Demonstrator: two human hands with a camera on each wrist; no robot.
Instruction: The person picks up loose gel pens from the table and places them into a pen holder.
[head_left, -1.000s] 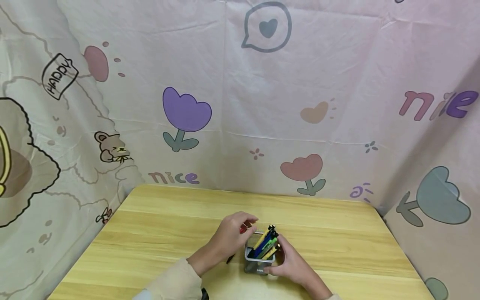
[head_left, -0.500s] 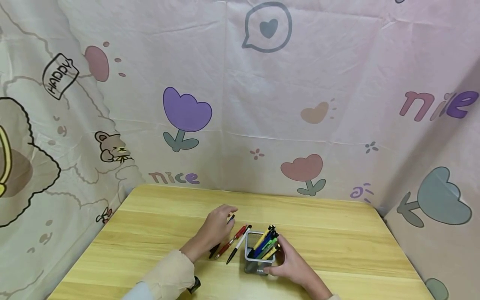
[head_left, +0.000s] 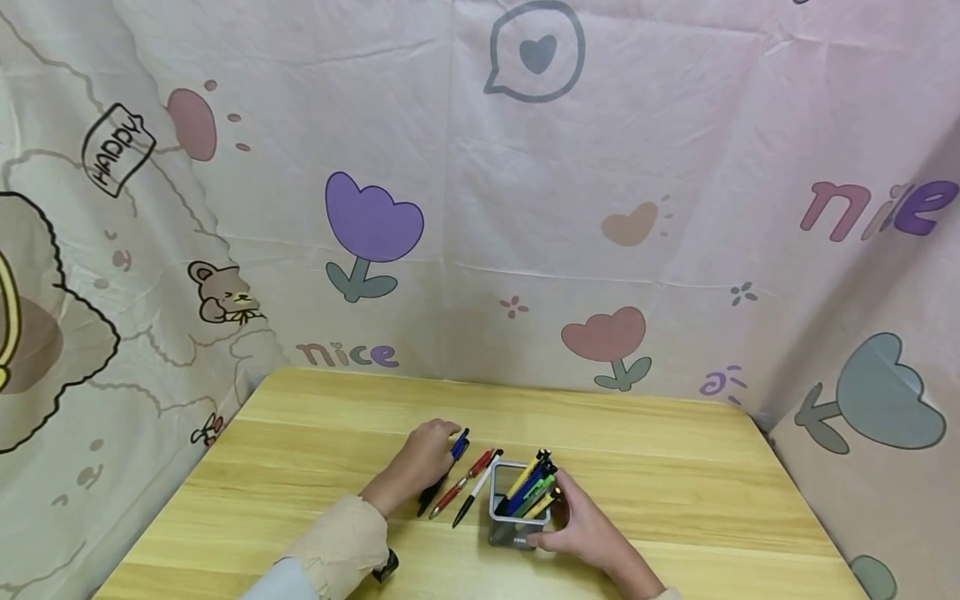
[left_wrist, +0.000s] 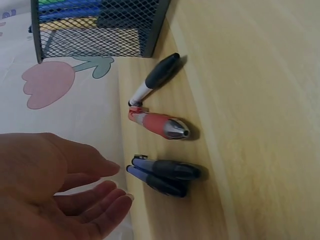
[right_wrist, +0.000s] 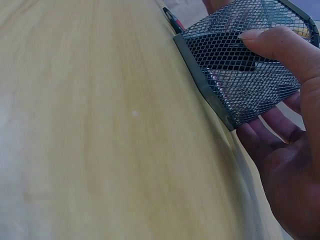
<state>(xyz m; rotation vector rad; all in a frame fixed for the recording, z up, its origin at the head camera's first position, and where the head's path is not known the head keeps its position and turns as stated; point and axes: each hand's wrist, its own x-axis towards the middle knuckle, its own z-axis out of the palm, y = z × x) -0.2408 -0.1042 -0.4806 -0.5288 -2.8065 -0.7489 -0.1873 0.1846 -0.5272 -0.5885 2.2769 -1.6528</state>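
From my end, the counter spreads wide toward nine and three o'clock, its far edge at twelve meeting a patterned cloth. I see the right hand gripping a square dark mesh pen holder, thumb on one side and fingers round another; its yellow, blue and green pens lean toward one o'clock. Loose at its nine to ten o'clock lie a white-and-black pen, a red pen with a metal tip, and two blue-and-black pens side by side. All four run one to seven o'clock, grip ends toward seven. The left hand is at the blue-and-black pair, thumb and fingers apart; I can't tell whether it touches them.
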